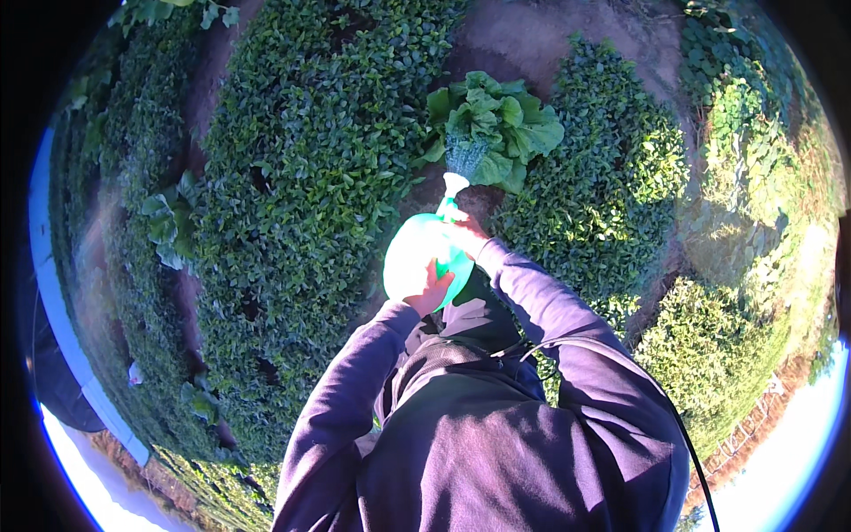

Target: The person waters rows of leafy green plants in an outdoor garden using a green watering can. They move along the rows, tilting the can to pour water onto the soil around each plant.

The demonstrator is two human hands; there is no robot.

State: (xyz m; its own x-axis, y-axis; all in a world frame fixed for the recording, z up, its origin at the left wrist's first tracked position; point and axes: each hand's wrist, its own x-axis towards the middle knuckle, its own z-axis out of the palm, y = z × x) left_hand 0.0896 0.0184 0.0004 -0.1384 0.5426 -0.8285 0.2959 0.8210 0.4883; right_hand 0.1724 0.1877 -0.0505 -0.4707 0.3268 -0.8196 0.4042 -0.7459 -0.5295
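Between my hands is a light green watering can [413,256], its body bleached by sunlight. My left hand [431,292] grips the near side of the can, thumb lying on top. Around the base of the spout, on the far right side, is my right hand [467,233]. A white sprinkler rose [455,182] on the spout points away from me. Fine water spray [464,154] leaves it and falls on a large leafy vegetable plant [512,126] with broad, crinkled green leaves. The can's underside is hidden.
Dense rows of low leafy shrubs [299,199] stand on the left, with more shrubs [592,159] on the right. Bare soil paths [518,33] run between them. Another broad-leaved plant [169,216] grows at the left. A black cable [691,445] hangs along my right arm.
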